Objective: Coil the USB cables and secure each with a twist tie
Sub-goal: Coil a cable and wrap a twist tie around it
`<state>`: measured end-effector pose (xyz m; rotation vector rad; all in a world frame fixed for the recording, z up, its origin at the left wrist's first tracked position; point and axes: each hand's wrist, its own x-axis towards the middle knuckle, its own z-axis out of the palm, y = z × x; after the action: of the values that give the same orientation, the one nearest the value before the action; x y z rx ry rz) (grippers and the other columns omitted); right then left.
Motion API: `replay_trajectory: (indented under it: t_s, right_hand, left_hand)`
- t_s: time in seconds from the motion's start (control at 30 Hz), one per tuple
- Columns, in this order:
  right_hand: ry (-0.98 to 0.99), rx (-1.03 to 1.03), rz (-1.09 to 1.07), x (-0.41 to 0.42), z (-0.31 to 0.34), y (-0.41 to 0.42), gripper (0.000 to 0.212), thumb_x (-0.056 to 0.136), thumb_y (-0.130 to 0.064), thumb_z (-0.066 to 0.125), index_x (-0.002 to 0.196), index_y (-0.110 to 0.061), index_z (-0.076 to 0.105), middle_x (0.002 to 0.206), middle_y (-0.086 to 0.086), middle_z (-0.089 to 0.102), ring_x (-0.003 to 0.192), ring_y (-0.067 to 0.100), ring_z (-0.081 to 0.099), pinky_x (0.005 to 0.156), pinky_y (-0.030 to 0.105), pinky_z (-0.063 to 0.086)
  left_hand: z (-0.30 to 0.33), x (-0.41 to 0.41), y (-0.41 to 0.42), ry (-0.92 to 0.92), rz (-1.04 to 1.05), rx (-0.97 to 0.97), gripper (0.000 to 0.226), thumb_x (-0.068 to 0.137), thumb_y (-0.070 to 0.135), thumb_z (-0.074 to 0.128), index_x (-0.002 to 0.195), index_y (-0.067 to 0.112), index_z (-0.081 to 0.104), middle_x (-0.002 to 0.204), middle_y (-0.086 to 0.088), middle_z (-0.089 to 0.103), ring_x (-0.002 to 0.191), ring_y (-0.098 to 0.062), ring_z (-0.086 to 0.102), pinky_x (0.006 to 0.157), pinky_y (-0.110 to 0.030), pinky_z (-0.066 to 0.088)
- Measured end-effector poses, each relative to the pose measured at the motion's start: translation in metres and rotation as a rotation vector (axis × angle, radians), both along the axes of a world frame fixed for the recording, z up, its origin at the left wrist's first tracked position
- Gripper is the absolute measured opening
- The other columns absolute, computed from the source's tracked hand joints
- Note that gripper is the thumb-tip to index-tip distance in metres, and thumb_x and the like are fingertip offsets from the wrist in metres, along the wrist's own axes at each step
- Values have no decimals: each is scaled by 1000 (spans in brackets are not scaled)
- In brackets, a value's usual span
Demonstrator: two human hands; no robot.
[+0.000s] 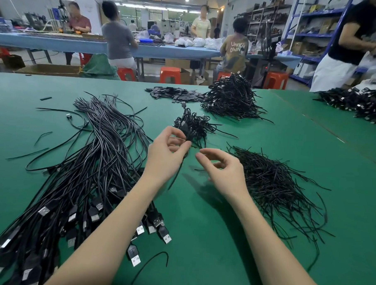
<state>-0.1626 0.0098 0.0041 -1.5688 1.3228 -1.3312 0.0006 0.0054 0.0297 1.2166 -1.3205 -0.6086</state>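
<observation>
Uncoiled USB cables (91, 170) fan across green worktop (290, 146) at left, long axis running near-left to far-centre. Left hand (167, 154) pinches coiled cable (192, 129) at its near end, fingers curled. Right hand (220, 171) just beside, fingers loosely curled, holding nothing visible. Twist ties (273, 180) heaped right, nearer right hand.

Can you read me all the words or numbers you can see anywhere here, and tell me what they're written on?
"UNKN OWN": on the back of the tan shirt of a person sitting at the far blue table.
White labels on the USB plugs: too small to read.
Boxes on the blue shelves: any print is too blurred to read.
Nothing else readable.
</observation>
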Motion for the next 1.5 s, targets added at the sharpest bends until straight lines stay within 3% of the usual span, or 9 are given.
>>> replay_trajectory:
  t_s: [0.23,0.33,0.43,0.57,0.77,1.0,1.2,1.3,1.5]
  right_hand:
    - [682,-134,-128,-1,-18,1,17,93,-38,60,103,-32,72,103,-17,69,100,10,54,77,29,48]
    - [687,-110,-104,0,-19,0,17,94,-35,59,102,-29,74,104,-12,67,103,14,51,77,29,44]
    - [674,-100,-115,0,-20,-2,17,95,-33,59,100,-28,74,102,-11,66,100,14,50,76,29,44]
    - [683,-100,-127,2,-19,-2,17,94,-33,58,99,-28,73,101,-10,65,101,14,49,76,29,44]
    - [685,-109,-128,2,-19,-1,17,94,-32,58,99,-26,73,99,-9,65,100,15,49,75,30,44]
    - [644,-136,-145,2,-16,1,14,93,-28,61,97,-23,73,96,-7,62,99,15,51,75,31,46]
    - [624,-167,-209,4,-15,5,11,92,-28,63,92,-22,72,85,-7,57,91,15,51,70,31,43]
    - [656,-143,-182,5,-15,6,13,93,-29,61,93,-23,72,83,-8,58,90,15,51,68,30,41]
    - [669,-117,-140,5,-14,6,13,92,-27,60,94,-23,72,83,-9,60,90,16,52,70,29,42]
  left_hand:
    - [9,14,-79,165,207,222,15,94,16,62,104,21,51,95,4,61,77,-9,58,62,-22,43]
    - [-2,21,-114,49,248,292,16,98,14,56,113,16,50,100,4,57,88,-12,55,67,-19,40]
    - [-14,19,-132,-95,187,436,32,104,21,41,132,6,48,122,-9,58,109,-26,57,87,-33,46]
    - [-18,1,-139,-321,126,555,49,107,30,21,144,4,40,147,-23,43,135,-34,38,111,-43,30]
    - [-2,-6,-139,-495,30,620,53,108,28,11,146,0,34,156,-21,33,144,-41,27,119,-47,18]
    - [4,8,-90,-390,53,383,38,105,36,39,125,8,55,124,-9,60,110,-22,51,88,-29,34]
    - [0,21,-20,-850,127,448,22,92,31,58,108,15,58,108,-6,61,100,-26,57,89,-36,49]
    - [1,17,-5,-1091,124,594,18,88,19,56,104,11,53,93,-5,55,80,-23,55,64,-31,42]
    - [0,13,0,-1066,118,520,19,87,6,50,104,11,47,87,-6,50,76,-25,52,63,-34,39]
